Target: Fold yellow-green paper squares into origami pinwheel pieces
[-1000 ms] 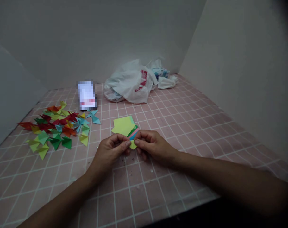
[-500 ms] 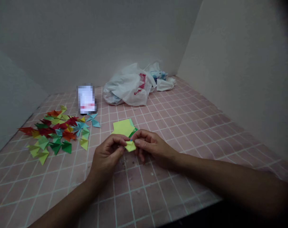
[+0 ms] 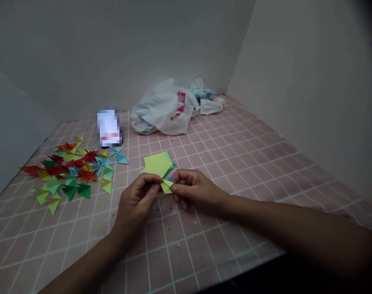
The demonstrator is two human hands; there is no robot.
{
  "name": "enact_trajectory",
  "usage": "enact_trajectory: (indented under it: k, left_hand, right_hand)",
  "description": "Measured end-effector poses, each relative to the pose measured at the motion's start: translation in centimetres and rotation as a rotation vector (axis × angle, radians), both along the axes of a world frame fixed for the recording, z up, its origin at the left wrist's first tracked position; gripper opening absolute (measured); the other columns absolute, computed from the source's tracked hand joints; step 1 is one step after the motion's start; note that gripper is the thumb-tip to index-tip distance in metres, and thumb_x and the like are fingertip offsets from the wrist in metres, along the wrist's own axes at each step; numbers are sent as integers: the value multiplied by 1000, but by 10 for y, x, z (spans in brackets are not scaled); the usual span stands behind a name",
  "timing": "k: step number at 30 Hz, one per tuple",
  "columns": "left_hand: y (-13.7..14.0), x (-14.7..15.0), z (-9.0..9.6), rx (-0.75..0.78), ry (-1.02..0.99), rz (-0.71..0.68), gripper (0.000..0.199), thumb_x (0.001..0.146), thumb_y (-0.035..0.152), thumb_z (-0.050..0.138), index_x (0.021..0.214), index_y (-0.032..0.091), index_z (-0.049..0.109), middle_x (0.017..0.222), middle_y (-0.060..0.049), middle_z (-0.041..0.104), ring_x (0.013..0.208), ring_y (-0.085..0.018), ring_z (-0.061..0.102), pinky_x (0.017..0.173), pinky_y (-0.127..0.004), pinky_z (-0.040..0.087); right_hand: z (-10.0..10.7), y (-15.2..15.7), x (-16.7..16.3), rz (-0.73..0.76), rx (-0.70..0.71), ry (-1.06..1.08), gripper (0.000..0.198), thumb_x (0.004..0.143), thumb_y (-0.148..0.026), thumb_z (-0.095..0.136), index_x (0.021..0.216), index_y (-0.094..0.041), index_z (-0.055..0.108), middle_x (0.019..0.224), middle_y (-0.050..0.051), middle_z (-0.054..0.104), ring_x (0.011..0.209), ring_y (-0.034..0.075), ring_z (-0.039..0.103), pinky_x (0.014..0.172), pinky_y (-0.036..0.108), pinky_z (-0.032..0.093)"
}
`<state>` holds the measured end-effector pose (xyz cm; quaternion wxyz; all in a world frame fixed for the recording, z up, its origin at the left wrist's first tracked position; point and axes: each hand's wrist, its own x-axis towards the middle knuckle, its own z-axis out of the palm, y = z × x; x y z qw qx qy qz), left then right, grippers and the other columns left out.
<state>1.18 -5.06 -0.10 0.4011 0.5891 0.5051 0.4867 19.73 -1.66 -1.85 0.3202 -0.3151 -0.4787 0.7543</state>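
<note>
A small folded piece of yellow paper point(image 3: 166, 186) is pinched between both hands, a little above the table. My left hand point(image 3: 140, 194) grips its left side between thumb and forefinger. On the other side my right hand point(image 3: 196, 189) pinches it the same way, with the lower fingers curled under. Just beyond the hands lies a stack of coloured paper sheets point(image 3: 157, 163), yellow on top, with green, pink and blue edges fanned out. My fingers cover part of the stack's near side.
Many folded paper pieces point(image 3: 69, 190) in red, orange, yellow, green and blue lie at the left. Behind them a lit phone point(image 3: 108, 127), its screen blurred, stands near the wall. White plastic bags point(image 3: 164, 110) sit at the back. The table point(image 3: 235, 163) has a pink grid surface.
The yellow paper has turned in my fingers and now shows a narrower, fanned shape. My right fingers have shifted slightly, baring more of the stack's coloured edges. The view has moved slightly.
</note>
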Motion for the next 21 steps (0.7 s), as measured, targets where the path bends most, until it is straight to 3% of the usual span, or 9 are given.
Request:
enact_trajectory:
  k: [4, 7, 14, 21]
  left_hand:
    - [0, 3, 0, -140, -150, -8, 20, 85, 24, 69, 104, 22, 64, 85, 2, 68, 77, -12, 67, 70, -23, 53]
    - [1, 6, 0, -214, -201, -34, 26, 82, 24, 74, 104, 21, 62, 77, 5, 65, 68, -11, 67, 64, -21, 52]
    - [0, 5, -2, -271, -246, -45, 22, 80, 24, 76, 99, 20, 64, 71, 5, 66, 64, -11, 67, 61, -20, 51]
    - [1, 1, -7, -263, -251, -70, 12, 89, 27, 68, 99, 21, 67, 70, 3, 72, 67, -11, 68, 67, -20, 51]
  right_hand:
    - [1, 0, -1, -36, 6, -45, 13, 86, -25, 65, 81, -19, 55, 58, -5, 59, 41, 6, 52, 40, 17, 39]
    - [3, -1, -1, -31, 43, -86, 15, 86, -23, 64, 77, -19, 53, 55, -6, 57, 41, 6, 51, 38, 17, 38]
    - [2, -2, -1, -9, 59, -91, 17, 89, -29, 63, 78, -18, 56, 59, -5, 58, 42, 5, 51, 39, 16, 39]
    - [4, -1, 0, -11, 66, -106, 17, 89, -29, 63, 79, -17, 56, 60, -5, 58, 41, 5, 50, 39, 16, 40]
